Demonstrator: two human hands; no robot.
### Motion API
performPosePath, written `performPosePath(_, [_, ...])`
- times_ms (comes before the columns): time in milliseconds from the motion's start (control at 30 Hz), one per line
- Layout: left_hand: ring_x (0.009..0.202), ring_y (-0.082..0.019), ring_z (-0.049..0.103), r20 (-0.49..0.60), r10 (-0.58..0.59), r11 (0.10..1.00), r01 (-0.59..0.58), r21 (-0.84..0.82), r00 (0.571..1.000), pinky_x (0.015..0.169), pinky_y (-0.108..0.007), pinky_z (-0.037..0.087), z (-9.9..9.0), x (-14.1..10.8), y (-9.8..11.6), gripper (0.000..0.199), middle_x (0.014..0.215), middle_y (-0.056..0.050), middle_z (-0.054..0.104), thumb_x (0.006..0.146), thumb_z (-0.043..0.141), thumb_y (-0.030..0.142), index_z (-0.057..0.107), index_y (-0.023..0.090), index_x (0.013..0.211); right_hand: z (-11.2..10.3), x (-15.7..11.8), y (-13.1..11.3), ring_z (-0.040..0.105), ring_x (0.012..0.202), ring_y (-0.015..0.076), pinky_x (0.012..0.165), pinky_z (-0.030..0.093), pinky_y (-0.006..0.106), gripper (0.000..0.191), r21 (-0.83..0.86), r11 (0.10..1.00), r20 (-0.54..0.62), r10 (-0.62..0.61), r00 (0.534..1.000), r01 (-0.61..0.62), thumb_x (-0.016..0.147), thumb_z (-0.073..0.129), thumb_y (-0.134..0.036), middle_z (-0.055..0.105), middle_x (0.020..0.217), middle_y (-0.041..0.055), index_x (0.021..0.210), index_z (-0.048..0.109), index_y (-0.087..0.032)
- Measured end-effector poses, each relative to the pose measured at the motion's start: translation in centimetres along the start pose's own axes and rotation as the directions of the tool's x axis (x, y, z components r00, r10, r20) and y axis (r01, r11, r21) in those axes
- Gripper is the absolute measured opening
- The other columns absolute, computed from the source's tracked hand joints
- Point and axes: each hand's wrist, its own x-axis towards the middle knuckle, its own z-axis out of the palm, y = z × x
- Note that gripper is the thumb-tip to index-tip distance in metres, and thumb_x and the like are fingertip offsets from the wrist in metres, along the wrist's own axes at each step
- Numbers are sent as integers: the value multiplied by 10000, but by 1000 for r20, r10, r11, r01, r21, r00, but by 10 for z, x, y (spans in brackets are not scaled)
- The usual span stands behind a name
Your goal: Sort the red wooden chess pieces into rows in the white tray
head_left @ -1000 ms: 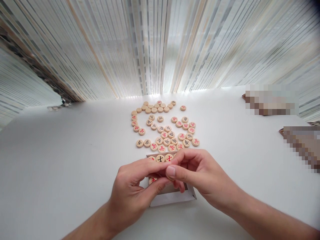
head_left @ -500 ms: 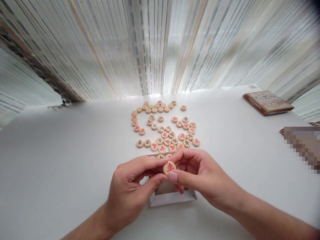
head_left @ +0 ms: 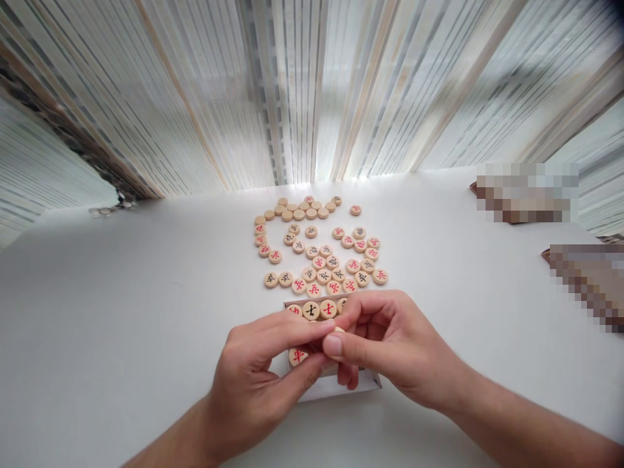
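Over an open box [head_left: 336,387], both hands meet at one wooden Chinese chess piece [head_left: 338,330], mostly covered by fingers. My right hand [head_left: 383,338] pinches it between thumb and forefinger. My left hand [head_left: 273,357] is closed too, thumb and fingertips pressed in at the piece's left side. Inside the box, a row of pieces lies face up along the far wall, among them a black-marked piece [head_left: 311,310] and a red-marked piece [head_left: 328,309]. Another red-marked piece [head_left: 298,356] shows beside my left hand. The rest of the box interior is hidden by my hands.
Beyond the box, many loose round pieces [head_left: 324,276] with red or black characters spread over the white table [head_left: 146,312]. Some lie blank side up [head_left: 299,214] farther back. Two blurred-out boxes [head_left: 519,201] are at the right. A striped curtain [head_left: 302,97] hangs behind the table.
The piece has turned between my fingers, so its red face, visible before, no longer shows. My hands stay close together above the box, and more of the box's pieces have come into view.
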Motion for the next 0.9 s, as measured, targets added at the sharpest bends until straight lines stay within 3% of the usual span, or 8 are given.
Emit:
performPosePath(233, [762,-144,768,-28,-13,998,11,-55,1000,719,-240,616,3,-1,-2,450,893,-19,851,882,769,-31,794,238,1242,1,-1,2,701,587,102,577,599,171,238,-15,999,8,-44,999,44,738,989,-203,783,692,28,777,764,-134])
performPosePath(633, [756,-106,778,-77,-173,970,157,-184,982,717,-169,648,3,1,-1,439,890,31,833,866,827,14,840,327,1174,-1,-2,-2,749,645,113,645,637,178,219,-99,993,49,-57,997,62,875,900,-345,787,739,36,849,822,-142])
performPosePath(900, [875,-132,814,-186,-176,982,159,-100,967,807,-179,668,3,1,0,344,1050,-9,850,919,780,47,849,300,1142,0,2,1,762,789,122,786,658,214,192,-168,962,74,-205,976,215,954,821,-254,819,871,23,1141,859,-274])
